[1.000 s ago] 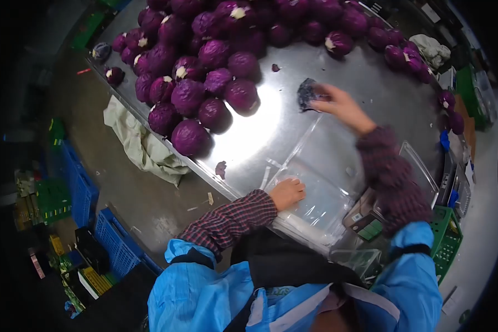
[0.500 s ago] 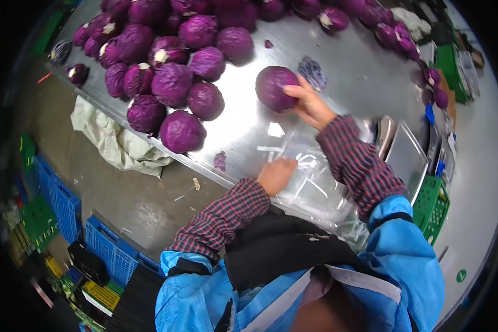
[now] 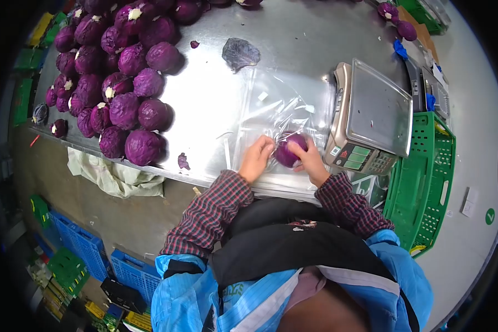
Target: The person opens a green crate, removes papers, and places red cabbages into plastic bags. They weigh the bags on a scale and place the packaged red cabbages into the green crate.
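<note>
scale (image 3: 377,110) beside right hand (image 3: 312,164) clasping cabbage (image 3: 287,153); left hand (image 3: 256,160) curled at clear bag (image 3: 263,113), grip unclear; leaf (image 3: 240,53) beyond.

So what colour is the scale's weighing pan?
The pan is silvery grey, best seen in the head view.

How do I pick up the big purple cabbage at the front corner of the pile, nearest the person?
I'd cup the red cabbage around its wide middle, coming from above and the right. It's round with no handle, so spread your fingers. One cabbage crowds its left and another sits behind, but its right side faces bare metal table.
</note>
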A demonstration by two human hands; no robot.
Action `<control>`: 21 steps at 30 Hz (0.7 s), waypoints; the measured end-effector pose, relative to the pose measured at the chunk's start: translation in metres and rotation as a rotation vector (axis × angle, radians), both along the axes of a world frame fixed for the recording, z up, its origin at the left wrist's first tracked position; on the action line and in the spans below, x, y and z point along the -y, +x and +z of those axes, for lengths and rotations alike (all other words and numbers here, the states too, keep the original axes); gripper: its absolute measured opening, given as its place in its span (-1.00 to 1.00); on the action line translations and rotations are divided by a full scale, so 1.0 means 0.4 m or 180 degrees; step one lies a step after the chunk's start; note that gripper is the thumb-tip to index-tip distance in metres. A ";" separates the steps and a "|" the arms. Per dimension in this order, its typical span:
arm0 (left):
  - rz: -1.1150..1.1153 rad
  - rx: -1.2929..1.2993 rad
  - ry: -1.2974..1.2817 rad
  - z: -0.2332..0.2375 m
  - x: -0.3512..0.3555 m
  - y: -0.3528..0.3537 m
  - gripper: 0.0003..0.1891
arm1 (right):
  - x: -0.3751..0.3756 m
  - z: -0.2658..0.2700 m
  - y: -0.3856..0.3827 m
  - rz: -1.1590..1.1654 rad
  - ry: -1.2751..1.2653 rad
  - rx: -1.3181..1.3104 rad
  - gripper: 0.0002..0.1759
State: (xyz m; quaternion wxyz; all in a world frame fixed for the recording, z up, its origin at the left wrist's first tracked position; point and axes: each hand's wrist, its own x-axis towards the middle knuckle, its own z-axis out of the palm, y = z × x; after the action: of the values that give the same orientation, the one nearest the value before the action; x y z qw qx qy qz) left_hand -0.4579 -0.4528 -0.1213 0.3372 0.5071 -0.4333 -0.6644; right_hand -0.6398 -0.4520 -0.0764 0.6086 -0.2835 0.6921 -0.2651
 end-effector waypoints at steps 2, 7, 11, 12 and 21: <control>0.0018 0.0111 -0.0177 0.048 -0.024 -0.003 -0.88 | 0.005 0.027 0.013 -0.0024 0.0128 0.0191 -0.28; 0.0551 0.0570 -0.0534 0.096 -0.006 0.088 -0.88 | 0.055 0.087 -0.027 0.1606 -0.2831 -0.2600 -0.34; 0.0946 0.0162 -0.0537 0.128 0.017 0.158 -0.87 | 0.198 0.079 0.068 0.1459 -0.4151 -0.3404 -0.46; 0.1059 -0.0225 -0.0405 0.149 0.034 0.183 -0.87 | 0.240 0.058 0.075 0.1571 -0.2921 -0.2144 -0.54; 0.1661 0.1368 -0.1090 0.219 0.027 0.350 -0.67 | 0.605 0.266 0.357 0.3706 -0.1240 -0.0243 -0.55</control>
State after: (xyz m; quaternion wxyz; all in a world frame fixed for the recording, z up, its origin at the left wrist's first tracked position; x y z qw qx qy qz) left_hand -0.3179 -0.4635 -0.0338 0.4763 0.6645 -0.4551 -0.3526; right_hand -0.4970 -0.6939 0.0302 0.5653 -0.7302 0.3838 -0.0006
